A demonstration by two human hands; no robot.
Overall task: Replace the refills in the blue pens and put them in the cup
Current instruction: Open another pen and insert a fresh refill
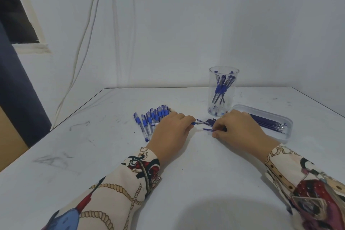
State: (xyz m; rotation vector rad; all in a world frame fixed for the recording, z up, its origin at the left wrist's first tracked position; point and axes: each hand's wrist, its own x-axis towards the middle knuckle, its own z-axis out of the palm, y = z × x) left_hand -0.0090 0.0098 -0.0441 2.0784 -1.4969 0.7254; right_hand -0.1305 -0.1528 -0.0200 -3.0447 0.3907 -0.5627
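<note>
Blue pens, roughly nine of them, lie in a fanned row on the white desk just left of the left hand. That hand's fingers are curled around a pen barrel, while the right hand pinches a blue piece, maybe a tip or refill, hard to tell. One clear cup near the back edge holds around five pens. One clear tray of refills sits to the right, too bunched to count. Loads of bare desk in front and left; the left edge runs diagonally.
</note>
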